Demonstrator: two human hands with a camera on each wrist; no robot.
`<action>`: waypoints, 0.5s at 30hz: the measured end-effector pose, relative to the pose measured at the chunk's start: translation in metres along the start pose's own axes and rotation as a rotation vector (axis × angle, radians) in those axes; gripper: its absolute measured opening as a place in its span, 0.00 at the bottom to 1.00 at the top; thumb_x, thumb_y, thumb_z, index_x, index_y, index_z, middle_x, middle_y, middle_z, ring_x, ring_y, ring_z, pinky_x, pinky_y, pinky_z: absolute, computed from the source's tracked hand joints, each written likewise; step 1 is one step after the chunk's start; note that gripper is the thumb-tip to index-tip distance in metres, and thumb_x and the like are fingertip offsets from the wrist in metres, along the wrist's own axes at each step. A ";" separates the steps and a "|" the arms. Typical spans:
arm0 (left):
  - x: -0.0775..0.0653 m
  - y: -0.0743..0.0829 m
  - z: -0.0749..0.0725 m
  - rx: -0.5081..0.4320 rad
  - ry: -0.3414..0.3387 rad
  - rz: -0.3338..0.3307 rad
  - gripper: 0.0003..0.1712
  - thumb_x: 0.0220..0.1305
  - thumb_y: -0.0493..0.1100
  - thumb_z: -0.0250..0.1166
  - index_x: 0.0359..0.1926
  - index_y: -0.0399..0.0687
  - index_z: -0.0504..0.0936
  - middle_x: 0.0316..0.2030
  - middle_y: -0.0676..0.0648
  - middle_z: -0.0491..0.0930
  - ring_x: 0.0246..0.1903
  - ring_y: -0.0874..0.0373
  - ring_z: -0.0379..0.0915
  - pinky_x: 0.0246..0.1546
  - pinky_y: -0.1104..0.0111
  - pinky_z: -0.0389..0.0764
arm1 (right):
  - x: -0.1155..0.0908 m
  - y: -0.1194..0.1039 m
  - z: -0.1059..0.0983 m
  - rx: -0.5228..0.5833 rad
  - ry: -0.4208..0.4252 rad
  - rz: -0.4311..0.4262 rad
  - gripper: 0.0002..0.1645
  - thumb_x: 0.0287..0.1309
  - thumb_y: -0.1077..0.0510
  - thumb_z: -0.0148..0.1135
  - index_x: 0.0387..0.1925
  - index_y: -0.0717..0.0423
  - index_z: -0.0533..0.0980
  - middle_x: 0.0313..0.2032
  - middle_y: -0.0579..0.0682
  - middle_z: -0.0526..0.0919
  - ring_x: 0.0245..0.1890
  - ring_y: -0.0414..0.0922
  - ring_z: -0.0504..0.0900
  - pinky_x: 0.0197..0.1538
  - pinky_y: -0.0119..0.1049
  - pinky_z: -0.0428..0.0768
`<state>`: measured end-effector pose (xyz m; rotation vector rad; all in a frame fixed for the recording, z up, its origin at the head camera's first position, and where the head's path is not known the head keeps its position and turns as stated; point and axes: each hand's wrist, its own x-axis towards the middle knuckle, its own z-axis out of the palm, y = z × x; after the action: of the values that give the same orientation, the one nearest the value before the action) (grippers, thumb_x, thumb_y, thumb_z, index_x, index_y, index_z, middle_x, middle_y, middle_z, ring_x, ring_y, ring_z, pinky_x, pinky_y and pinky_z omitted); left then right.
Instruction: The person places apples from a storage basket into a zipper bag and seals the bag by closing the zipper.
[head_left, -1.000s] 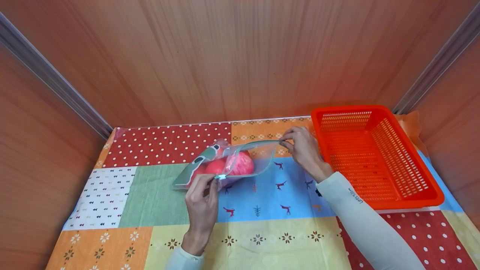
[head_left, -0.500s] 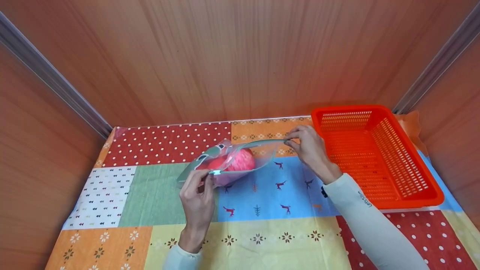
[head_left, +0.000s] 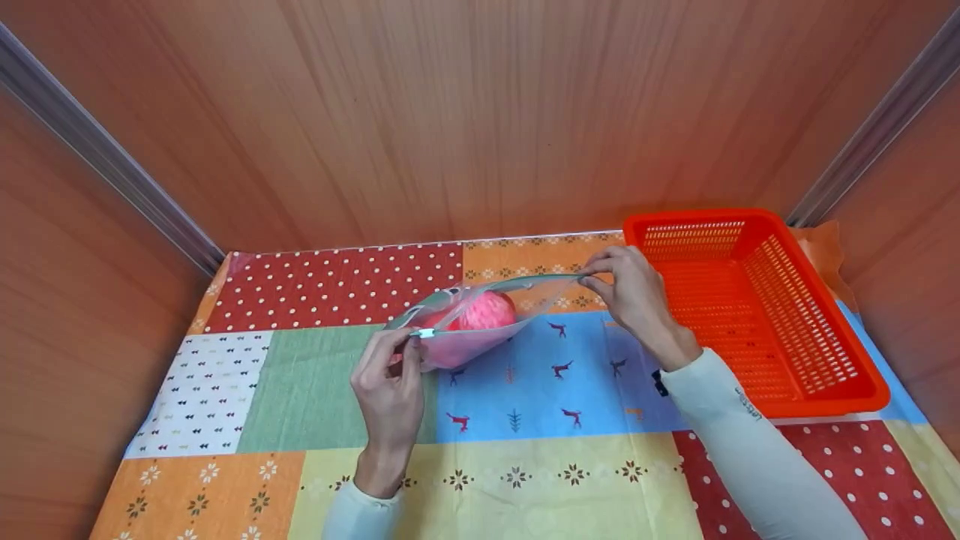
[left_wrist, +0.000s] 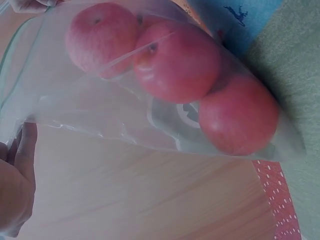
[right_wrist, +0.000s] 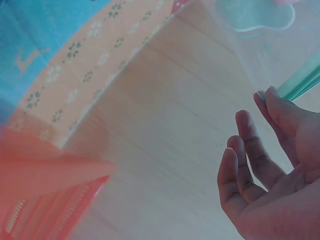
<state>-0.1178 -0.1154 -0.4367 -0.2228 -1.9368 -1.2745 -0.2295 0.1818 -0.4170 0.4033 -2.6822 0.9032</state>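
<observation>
A clear zip bag with a green-edged mouth is held tilted above the cloth, its mouth spread apart. Inside it lie several apples; the nearest to the mouth is a pink-red apple, and the left wrist view shows a redder apple and a lower apple through the plastic. My left hand pinches the left end of the mouth beside the white slider. With thumb and forefinger, my right hand grips the opposite end. In the right wrist view its other fingers stand away from the bag.
An orange-red plastic basket stands at the right, close to my right forearm. Under everything lies a patchwork-print tablecloth. A wood-grain panel rises behind the table, with side panels at left and right.
My right hand has shifted to the right and slightly up. My left hand has moved left and up a little, so the bag's mouth is stretched wider and the bag is raised and tipped more upright.
</observation>
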 end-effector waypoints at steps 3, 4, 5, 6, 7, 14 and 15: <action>0.003 0.001 0.000 -0.004 0.011 0.001 0.08 0.57 0.29 0.63 0.37 0.41 0.82 0.32 0.54 0.77 0.27 0.61 0.76 0.24 0.74 0.78 | -0.001 -0.001 -0.004 0.005 0.013 -0.011 0.07 0.48 0.59 0.69 0.33 0.54 0.85 0.37 0.48 0.80 0.38 0.47 0.71 0.35 0.41 0.70; 0.004 0.002 0.000 -0.003 0.013 0.000 0.07 0.57 0.30 0.63 0.37 0.41 0.82 0.32 0.54 0.77 0.27 0.61 0.76 0.24 0.75 0.78 | -0.001 -0.001 -0.006 0.007 0.016 -0.014 0.07 0.48 0.59 0.69 0.33 0.54 0.85 0.37 0.48 0.80 0.37 0.46 0.71 0.35 0.41 0.70; 0.005 0.002 -0.001 -0.005 0.016 -0.001 0.07 0.57 0.30 0.63 0.37 0.41 0.82 0.32 0.54 0.77 0.27 0.60 0.76 0.24 0.74 0.78 | -0.001 -0.001 -0.007 0.007 0.019 -0.020 0.07 0.48 0.59 0.69 0.33 0.54 0.85 0.37 0.48 0.80 0.37 0.47 0.71 0.35 0.40 0.70; 0.006 0.003 -0.001 -0.005 0.018 -0.003 0.07 0.57 0.30 0.63 0.37 0.41 0.82 0.32 0.54 0.77 0.27 0.61 0.76 0.24 0.74 0.78 | -0.001 -0.002 -0.009 0.008 0.023 -0.024 0.07 0.48 0.59 0.69 0.33 0.54 0.85 0.37 0.48 0.80 0.37 0.47 0.71 0.34 0.40 0.69; 0.007 0.003 -0.001 -0.007 0.020 -0.005 0.07 0.57 0.30 0.63 0.37 0.41 0.82 0.32 0.54 0.77 0.28 0.61 0.76 0.24 0.74 0.79 | -0.002 -0.002 -0.011 0.010 0.026 -0.026 0.07 0.48 0.60 0.69 0.32 0.55 0.85 0.37 0.48 0.80 0.37 0.47 0.71 0.34 0.40 0.69; 0.013 0.009 0.000 -0.030 0.028 -0.010 0.08 0.57 0.29 0.63 0.38 0.40 0.82 0.31 0.49 0.77 0.29 0.59 0.77 0.28 0.70 0.81 | -0.004 -0.004 -0.020 0.015 0.059 -0.040 0.07 0.46 0.61 0.70 0.32 0.56 0.85 0.37 0.48 0.80 0.37 0.47 0.71 0.35 0.40 0.69; 0.014 0.009 0.000 -0.035 0.028 -0.007 0.08 0.56 0.29 0.63 0.37 0.40 0.82 0.31 0.48 0.77 0.29 0.58 0.78 0.28 0.69 0.81 | -0.005 -0.004 -0.022 0.017 0.062 -0.043 0.07 0.46 0.61 0.70 0.32 0.56 0.85 0.37 0.49 0.80 0.37 0.47 0.71 0.35 0.40 0.68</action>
<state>-0.1219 -0.1145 -0.4207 -0.2152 -1.8942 -1.3099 -0.2201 0.1932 -0.3997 0.4276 -2.6018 0.9117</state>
